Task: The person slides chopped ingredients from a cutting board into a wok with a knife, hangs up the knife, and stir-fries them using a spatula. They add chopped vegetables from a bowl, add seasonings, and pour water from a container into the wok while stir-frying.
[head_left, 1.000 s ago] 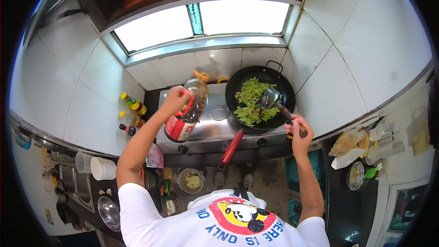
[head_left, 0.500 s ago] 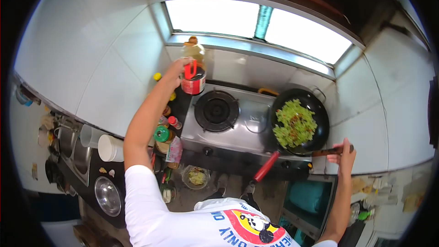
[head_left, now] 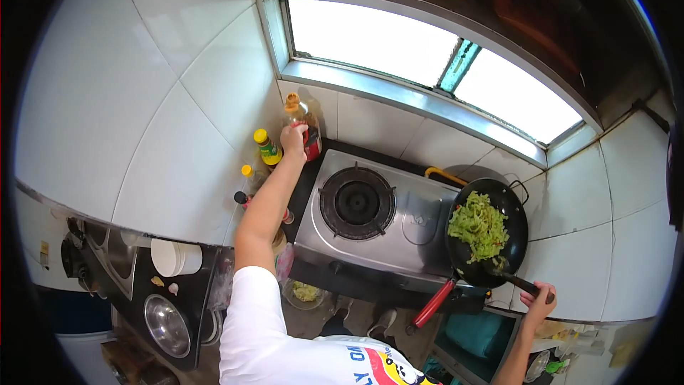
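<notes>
The silver stove [head_left: 422, 199] holds 1 black pan [head_left: 517, 232] with green food [head_left: 479, 227] inside, a red-labelled bottle [head_left: 313, 142] is by the stove's back left corner, held in the left hand [head_left: 293, 140], and the right hand [head_left: 539, 301] grips a spatula [head_left: 519, 283], its tip maybe touching the food

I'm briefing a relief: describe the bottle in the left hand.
Start at the silver stove, then look beyond its back left corner. There the left hand grips the large bottle. Its orange-brown cap and red label set it apart from the yellow-capped bottles nearby.
</notes>
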`<state>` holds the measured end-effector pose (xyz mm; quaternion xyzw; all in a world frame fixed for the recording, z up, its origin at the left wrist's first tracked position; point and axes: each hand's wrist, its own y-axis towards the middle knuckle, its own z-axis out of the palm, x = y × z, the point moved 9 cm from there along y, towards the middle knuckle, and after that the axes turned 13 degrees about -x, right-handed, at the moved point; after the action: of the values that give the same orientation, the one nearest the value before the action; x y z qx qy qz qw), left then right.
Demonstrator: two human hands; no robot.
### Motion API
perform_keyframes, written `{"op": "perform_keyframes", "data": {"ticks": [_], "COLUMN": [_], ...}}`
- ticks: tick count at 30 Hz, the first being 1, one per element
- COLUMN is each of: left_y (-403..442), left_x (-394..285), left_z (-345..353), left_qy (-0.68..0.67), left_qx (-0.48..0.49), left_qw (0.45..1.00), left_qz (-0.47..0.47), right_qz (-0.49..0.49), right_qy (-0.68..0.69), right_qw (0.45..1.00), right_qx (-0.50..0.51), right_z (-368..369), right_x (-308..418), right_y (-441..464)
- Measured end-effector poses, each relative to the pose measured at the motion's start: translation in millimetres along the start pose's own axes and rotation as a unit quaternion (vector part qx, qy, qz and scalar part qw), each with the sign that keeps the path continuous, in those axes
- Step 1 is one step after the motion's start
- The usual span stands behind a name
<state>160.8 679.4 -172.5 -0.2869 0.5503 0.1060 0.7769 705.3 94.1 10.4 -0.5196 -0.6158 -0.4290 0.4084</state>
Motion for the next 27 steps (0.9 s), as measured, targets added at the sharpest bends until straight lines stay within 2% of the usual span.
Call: {"op": "perform_keyframes", "data": {"ticks": [2,4,7,10,11,13,17,21,24,27], "left_y": [27.0,36.2,45.2,59.6,63.1,65.8,22.8,-5.5,-4.8,-14.7], "left_x": [25.6,32.9,34.5,39.8,39.0,36.9,-12.7,-54.0,-70.4,-82.8], "left_z": [-4.8,-11.2,-24.2,-29.1,-32.5,-34.1,-10.2,4.0,16.5,32.7], "left_qy": [-0.011,0.001,0.066,0.045,0.062,0.096,0.317,0.332,0.387,0.428], "left_qx": [-0.018,-0.057,-0.120,-0.128,-0.146,-0.176,-0.144,-0.127,-0.057,-0.146], "left_qw": [1.000,0.998,0.988,0.986,0.982,0.971,0.913,0.860,0.871,0.713], "left_qz": [0.023,0.041,0.072,0.094,0.107,0.134,0.212,0.365,0.297,0.535], "right_qz": [0.022,-0.014,-0.143,-0.186,-0.194,-0.161,-0.101,-0.096,-0.075,-0.027], "right_qy": [0.060,0.089,0.005,-0.038,-0.013,0.036,0.053,0.026,-0.004,-0.068], "right_qw": [0.998,0.996,0.974,0.960,0.956,0.967,0.980,0.984,0.989,0.993], "right_qx": [-0.028,0.021,0.175,0.207,0.218,0.192,0.162,0.146,0.125,0.095], "right_z": [33.7,76.2,119.2,120.6,120.1,124.3,119.7,86.8,52.7,26.5], "right_x": [-8.6,5.1,57.8,94.1,100.9,94.0,47.0,51.4,57.7,57.9], "right_y": [-0.3,-7.9,-32.1,-43.7,-45.3,-47.0,-35.0,-22.2,-13.9,-10.2]}}
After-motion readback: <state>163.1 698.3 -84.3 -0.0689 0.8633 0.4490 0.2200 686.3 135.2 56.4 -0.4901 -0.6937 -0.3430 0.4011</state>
